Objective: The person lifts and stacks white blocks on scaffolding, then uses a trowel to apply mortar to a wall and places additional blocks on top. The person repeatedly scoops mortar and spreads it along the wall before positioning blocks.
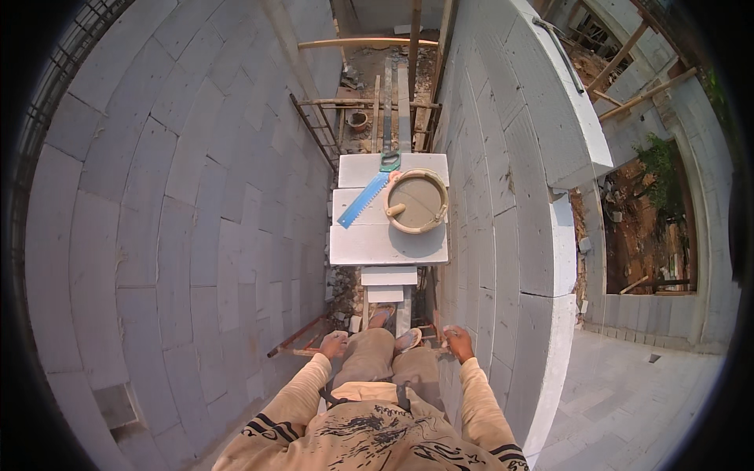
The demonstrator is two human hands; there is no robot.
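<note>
The place is a building site, with half-built structure all round. Bare grey block walls [181,196] rise unplastered, and an unglazed opening [648,293] at the right shows brown soil and greenery. Wooden poles [369,42], a ladder-like frame [316,129] and rubble [355,80] fill the narrow gap ahead. Loose white blocks [361,250] carry a handsaw [364,200] and a bucket [419,230] of grey mortar [420,195].

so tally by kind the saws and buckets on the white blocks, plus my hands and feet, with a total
Saw: 1
Bucket: 1
Hands: 2 (left hand, right hand)
Feet: 2 (left foot, right foot)
Total: 6
</note>
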